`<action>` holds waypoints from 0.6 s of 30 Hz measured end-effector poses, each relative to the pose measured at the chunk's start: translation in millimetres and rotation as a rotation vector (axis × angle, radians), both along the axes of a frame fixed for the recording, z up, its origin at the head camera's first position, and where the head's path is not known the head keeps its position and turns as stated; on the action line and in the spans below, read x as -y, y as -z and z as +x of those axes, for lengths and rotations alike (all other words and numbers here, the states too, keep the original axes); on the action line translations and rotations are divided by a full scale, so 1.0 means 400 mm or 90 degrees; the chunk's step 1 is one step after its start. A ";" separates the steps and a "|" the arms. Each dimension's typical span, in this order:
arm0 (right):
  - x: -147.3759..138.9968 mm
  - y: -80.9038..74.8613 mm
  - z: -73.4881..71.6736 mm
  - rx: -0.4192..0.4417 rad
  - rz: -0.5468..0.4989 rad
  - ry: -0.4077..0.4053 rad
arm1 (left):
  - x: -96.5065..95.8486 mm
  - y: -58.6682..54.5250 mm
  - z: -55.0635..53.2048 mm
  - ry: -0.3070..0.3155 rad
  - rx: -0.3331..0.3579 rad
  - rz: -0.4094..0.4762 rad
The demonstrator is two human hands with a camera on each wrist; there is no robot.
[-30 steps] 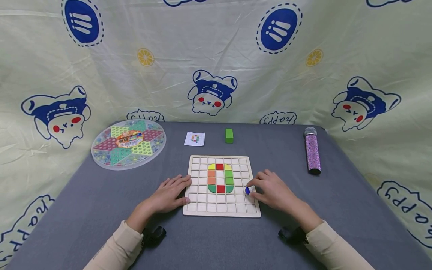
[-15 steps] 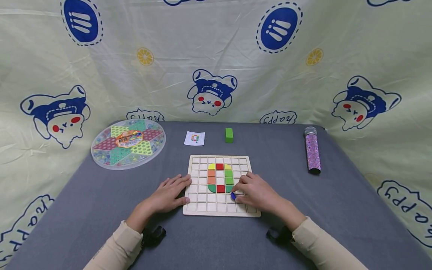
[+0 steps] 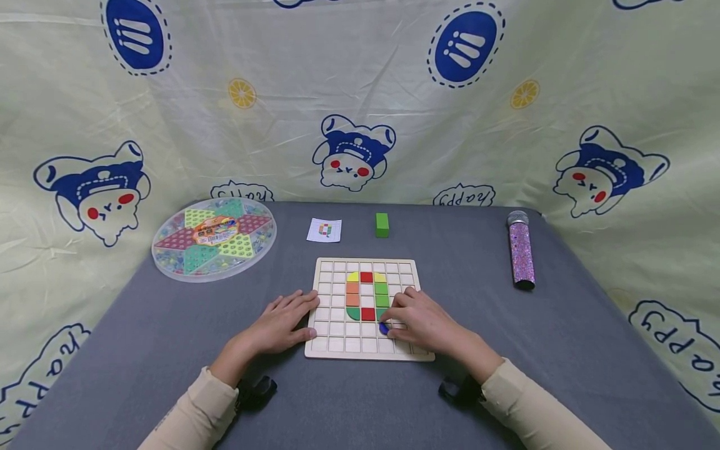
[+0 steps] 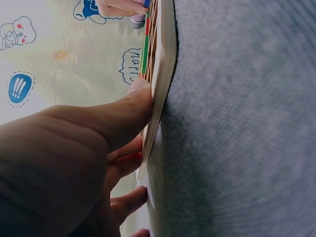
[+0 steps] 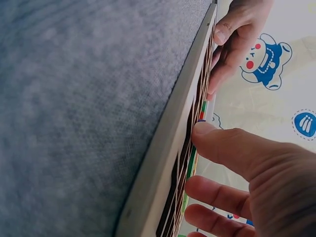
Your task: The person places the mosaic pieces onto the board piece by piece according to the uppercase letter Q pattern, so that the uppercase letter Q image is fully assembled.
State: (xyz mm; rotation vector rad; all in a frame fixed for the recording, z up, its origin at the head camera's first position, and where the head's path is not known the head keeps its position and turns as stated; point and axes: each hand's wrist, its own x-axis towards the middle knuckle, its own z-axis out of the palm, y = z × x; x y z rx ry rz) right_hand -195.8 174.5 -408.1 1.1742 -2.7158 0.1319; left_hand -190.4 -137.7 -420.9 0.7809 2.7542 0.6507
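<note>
A wooden grid board (image 3: pixel 337 345) lies flat in the head view, with a ring of coloured tiles set in its middle cells. Red tiles (image 3: pixel 368 314) sit at the ring's top and bottom, orange tiles (image 3: pixel 352 300) on its left, light green tiles (image 3: pixel 382 289) on its right. Yellow and dark green pieces form the corners. My right hand (image 3: pixel 425 322) pinches a small blue piece (image 3: pixel 384 328) between thumb and finger, just below the lower right dark green corner piece. My left hand (image 3: pixel 284 324) rests at the board's left edge, fingers extended, thumb touching the rim.
Behind the board lie a small printed card (image 3: pixel 324 230) and a green block (image 3: pixel 382 225). A round Chinese checkers set (image 3: pixel 194 275) stands at the back left, a glittery pink microphone (image 3: pixel 522 253) at the right. A patterned curtain (image 3: pixel 360 75) hangs behind the table.
My right hand has carried the blue piece leftward from the board's right edge to a cell below the tile ring. My left hand stays where it was.
</note>
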 end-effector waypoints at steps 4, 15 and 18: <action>0.003 -0.002 -0.002 0.007 0.004 -0.005 | 0.001 -0.002 0.001 0.000 -0.001 0.003; 0.006 -0.004 -0.004 0.025 0.015 0.002 | 0.000 -0.003 0.001 0.000 -0.001 0.001; 0.003 -0.002 -0.004 0.024 0.013 -0.001 | -0.001 -0.003 0.000 0.000 0.000 -0.001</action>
